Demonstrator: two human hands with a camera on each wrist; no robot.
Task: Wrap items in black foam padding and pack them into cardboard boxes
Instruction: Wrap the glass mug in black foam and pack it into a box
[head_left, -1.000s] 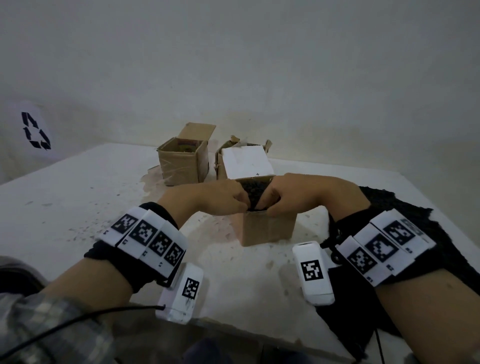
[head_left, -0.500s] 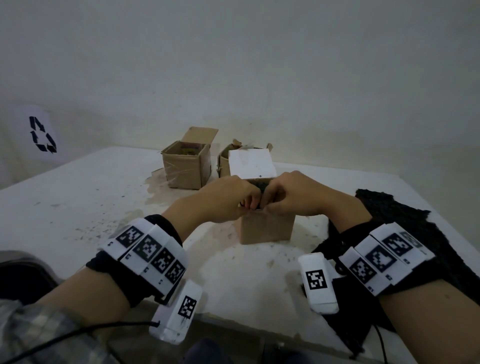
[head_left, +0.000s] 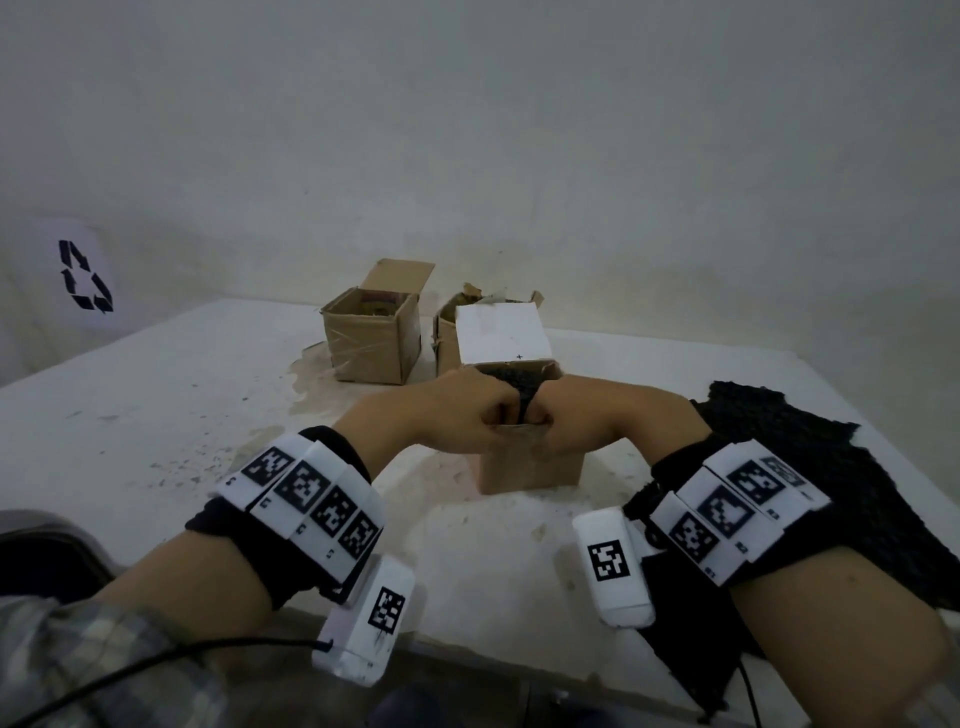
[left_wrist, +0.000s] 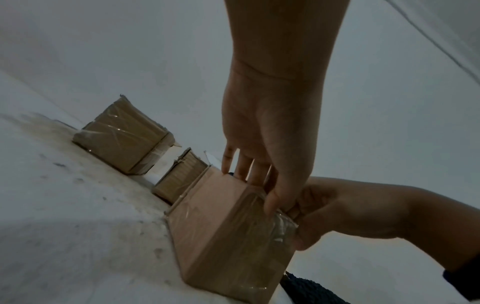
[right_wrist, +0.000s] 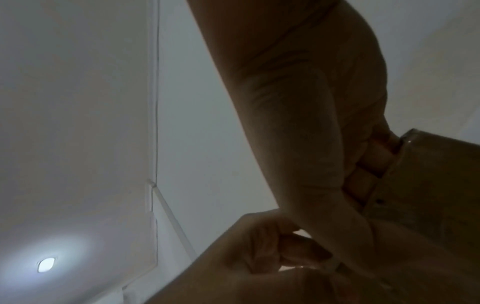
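A small cardboard box (head_left: 530, 470) stands on the table in front of me, its white flap (head_left: 501, 332) raised at the back. A black foam bundle (head_left: 519, 379) fills its open top. My left hand (head_left: 467, 415) and right hand (head_left: 582, 415) meet at the front rim, knuckles together. In the left wrist view the left hand (left_wrist: 259, 164) has its fingers down inside the box (left_wrist: 221, 226) and its thumb outside on the front wall. The right hand (left_wrist: 337, 209) curls at the same rim. What the foam wraps is hidden.
Two more open cardboard boxes (head_left: 371, 338) (head_left: 447, 338) stand behind, near the wall. A loose sheet of black foam (head_left: 805, 441) lies on the table (head_left: 156, 415) at the right, under my right forearm. A recycling sign (head_left: 85, 275) hangs at the left.
Both hands pinched the foam above the box's rim a second ago. They have since sunk lower, fingers tucked inside the box, and the foam sits deeper.
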